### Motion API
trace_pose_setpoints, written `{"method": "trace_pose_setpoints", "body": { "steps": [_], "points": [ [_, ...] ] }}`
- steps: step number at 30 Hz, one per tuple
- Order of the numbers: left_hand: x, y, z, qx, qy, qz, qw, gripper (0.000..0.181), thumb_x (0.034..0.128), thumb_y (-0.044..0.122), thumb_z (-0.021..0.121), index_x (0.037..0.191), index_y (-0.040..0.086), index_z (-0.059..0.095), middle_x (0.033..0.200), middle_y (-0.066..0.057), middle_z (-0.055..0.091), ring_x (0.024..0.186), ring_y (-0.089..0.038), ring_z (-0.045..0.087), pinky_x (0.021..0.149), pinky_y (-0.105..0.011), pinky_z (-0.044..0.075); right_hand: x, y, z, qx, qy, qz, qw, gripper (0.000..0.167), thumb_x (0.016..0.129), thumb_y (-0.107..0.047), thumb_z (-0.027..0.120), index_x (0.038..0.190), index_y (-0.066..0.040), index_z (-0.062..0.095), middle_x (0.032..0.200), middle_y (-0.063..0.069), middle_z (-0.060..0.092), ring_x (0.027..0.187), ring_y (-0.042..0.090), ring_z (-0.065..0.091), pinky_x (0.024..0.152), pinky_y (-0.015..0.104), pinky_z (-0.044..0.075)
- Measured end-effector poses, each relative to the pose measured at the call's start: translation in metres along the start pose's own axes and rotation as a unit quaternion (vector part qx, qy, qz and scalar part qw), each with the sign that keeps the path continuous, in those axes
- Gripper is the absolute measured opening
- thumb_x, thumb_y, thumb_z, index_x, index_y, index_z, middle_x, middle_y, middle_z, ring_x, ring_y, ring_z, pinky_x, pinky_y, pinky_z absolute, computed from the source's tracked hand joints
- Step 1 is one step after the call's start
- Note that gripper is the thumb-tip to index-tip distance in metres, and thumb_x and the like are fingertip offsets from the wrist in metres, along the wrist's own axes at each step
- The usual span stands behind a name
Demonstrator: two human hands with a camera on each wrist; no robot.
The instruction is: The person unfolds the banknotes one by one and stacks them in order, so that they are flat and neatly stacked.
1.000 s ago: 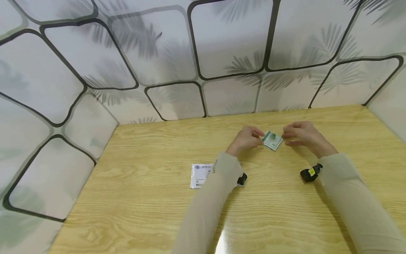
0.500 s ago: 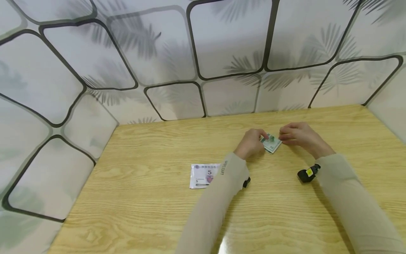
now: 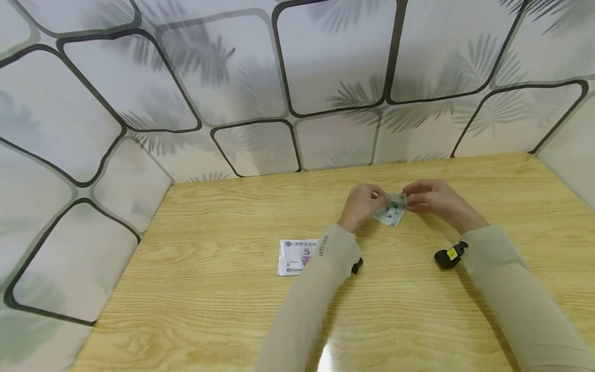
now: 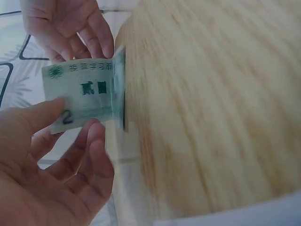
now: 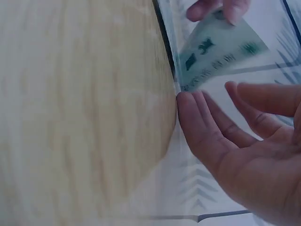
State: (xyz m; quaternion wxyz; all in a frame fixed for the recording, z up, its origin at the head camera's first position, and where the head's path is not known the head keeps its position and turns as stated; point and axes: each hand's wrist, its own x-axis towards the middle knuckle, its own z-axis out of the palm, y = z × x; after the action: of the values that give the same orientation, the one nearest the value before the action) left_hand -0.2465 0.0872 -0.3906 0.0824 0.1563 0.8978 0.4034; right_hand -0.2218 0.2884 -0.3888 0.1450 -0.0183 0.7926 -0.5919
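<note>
In the head view my left hand (image 3: 363,207) pinches a green play banknote (image 3: 394,213) at its left side. The left wrist view shows a "2" on the banknote (image 4: 89,84), with the thumb pressed on its face and a finger behind. It stands tilted up off the table, over what looks like more green paper (image 4: 120,89) lying flat. My right hand (image 3: 434,202) is at the banknote's right edge. In the right wrist view that hand's fingertips (image 5: 186,101) rest by the paper's edge, thumb and fingers apart and relaxed.
Purple play banknotes (image 3: 294,257) marked "5" lie on the wooden table (image 3: 209,299), partly hidden under my left sleeve. Black wrist cameras, such as the right one (image 3: 448,258), hang below the cuffs. A patterned wall (image 3: 334,139) borders the table's back.
My left hand has gone over the green banknote, pinched it and lifted it, so another face shows. The right hand has shifted slightly left, toward the banknote.
</note>
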Motion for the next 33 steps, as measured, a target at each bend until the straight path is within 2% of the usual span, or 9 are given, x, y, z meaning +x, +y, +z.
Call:
{"method": "trace_pose_setpoints", "body": {
  "steps": [4, 7, 11, 16, 20, 22, 27, 30, 33],
  "points": [
    [0.000, 0.000, -0.004, -0.008, 0.029, -0.010, 0.9995, 0.022, 0.1024, 0.026, 0.064, 0.106, 0.008, 0.076, 0.085, -0.003, 0.072, 0.060, -0.007, 0.053, 0.050, -0.018, 0.038, 0.002, -0.003, 0.004, -0.060, 0.007, 0.006, 0.9981, 0.051, 0.103, -0.003, 0.055, 0.145, 0.017, 0.035, 0.141, 0.034, 0.045, 0.108, 0.014, 0.057, 0.085, 0.025, 0.055],
    [0.000, 0.001, -0.006, -0.026, 0.043, -0.018, 0.9986, 0.021, 0.1028, 0.024, 0.064, 0.103, 0.006, 0.075, 0.078, -0.005, 0.072, 0.052, -0.006, 0.050, 0.044, -0.018, 0.034, 0.004, -0.006, 0.007, -0.093, 0.006, 0.013, 0.9955, 0.054, 0.100, -0.004, 0.059, 0.146, 0.016, 0.036, 0.141, 0.035, 0.046, 0.108, 0.020, 0.056, 0.078, 0.023, 0.053],
    [0.000, -0.001, -0.009, -0.039, 0.053, -0.021, 0.9976, 0.021, 0.1026, 0.022, 0.064, 0.105, 0.005, 0.075, 0.079, -0.006, 0.072, 0.051, -0.005, 0.049, 0.044, -0.017, 0.034, 0.005, -0.008, 0.010, -0.101, 0.015, 0.011, 0.9947, 0.053, 0.098, 0.002, 0.061, 0.144, 0.017, 0.038, 0.137, 0.037, 0.049, 0.105, 0.022, 0.059, 0.076, 0.021, 0.053],
    [-0.001, -0.006, -0.015, -0.049, 0.066, -0.014, 0.9965, 0.021, 0.1024, 0.018, 0.063, 0.102, 0.000, 0.075, 0.077, -0.007, 0.069, 0.051, -0.005, 0.044, 0.045, -0.017, 0.034, 0.004, -0.008, 0.010, -0.103, 0.030, -0.002, 0.9942, 0.050, 0.098, 0.003, 0.059, 0.143, 0.014, 0.042, 0.142, 0.037, 0.045, 0.119, 0.033, 0.052, 0.077, 0.017, 0.050],
    [-0.002, -0.011, -0.021, -0.066, 0.066, -0.014, 0.9955, 0.022, 0.1017, 0.015, 0.064, 0.089, -0.001, 0.072, 0.071, -0.008, 0.065, 0.053, -0.008, 0.046, 0.047, -0.019, 0.035, 0.002, -0.008, 0.011, -0.083, 0.052, -0.019, 0.9950, 0.046, 0.097, 0.000, 0.060, 0.141, 0.010, 0.050, 0.144, 0.030, 0.048, 0.110, 0.021, 0.056, 0.078, 0.019, 0.051],
    [-0.003, -0.013, -0.023, -0.082, 0.059, -0.016, 0.9947, 0.022, 0.1017, 0.014, 0.063, 0.087, -0.001, 0.071, 0.071, -0.008, 0.065, 0.058, -0.014, 0.055, 0.050, -0.019, 0.039, 0.001, -0.009, 0.012, -0.070, 0.064, -0.027, 0.9951, 0.045, 0.097, -0.001, 0.062, 0.140, 0.009, 0.052, 0.144, 0.026, 0.050, 0.102, 0.012, 0.057, 0.078, 0.019, 0.051],
    [-0.006, -0.018, -0.027, -0.170, 0.036, -0.026, 0.9844, 0.013, 0.1004, 0.003, 0.062, 0.105, -0.009, 0.069, 0.083, -0.016, 0.073, 0.081, -0.033, 0.073, 0.067, -0.028, 0.061, 0.001, -0.010, 0.015, -0.034, 0.098, -0.042, 0.9937, 0.046, 0.097, 0.000, 0.065, 0.139, 0.009, 0.052, 0.136, 0.012, 0.061, 0.099, 0.005, 0.059, 0.078, 0.017, 0.052],
    [-0.007, -0.018, -0.030, -0.206, 0.031, -0.037, 0.9773, 0.015, 0.0988, -0.002, 0.062, 0.111, -0.010, 0.066, 0.084, -0.018, 0.073, 0.083, -0.037, 0.073, 0.072, -0.037, 0.062, 0.001, -0.010, 0.017, -0.016, 0.115, -0.055, 0.9918, 0.044, 0.097, 0.001, 0.065, 0.138, 0.010, 0.053, 0.125, -0.003, 0.066, 0.103, 0.006, 0.058, 0.080, 0.015, 0.052],
    [-0.007, -0.018, -0.033, -0.215, 0.028, -0.044, 0.9752, 0.014, 0.0987, -0.002, 0.063, 0.109, -0.009, 0.067, 0.083, -0.017, 0.074, 0.081, -0.035, 0.074, 0.073, -0.038, 0.063, 0.001, -0.010, 0.018, -0.004, 0.131, -0.071, 0.9888, 0.042, 0.096, 0.002, 0.065, 0.136, 0.010, 0.055, 0.118, -0.010, 0.068, 0.103, 0.006, 0.058, 0.080, 0.014, 0.052]
  ]
}}
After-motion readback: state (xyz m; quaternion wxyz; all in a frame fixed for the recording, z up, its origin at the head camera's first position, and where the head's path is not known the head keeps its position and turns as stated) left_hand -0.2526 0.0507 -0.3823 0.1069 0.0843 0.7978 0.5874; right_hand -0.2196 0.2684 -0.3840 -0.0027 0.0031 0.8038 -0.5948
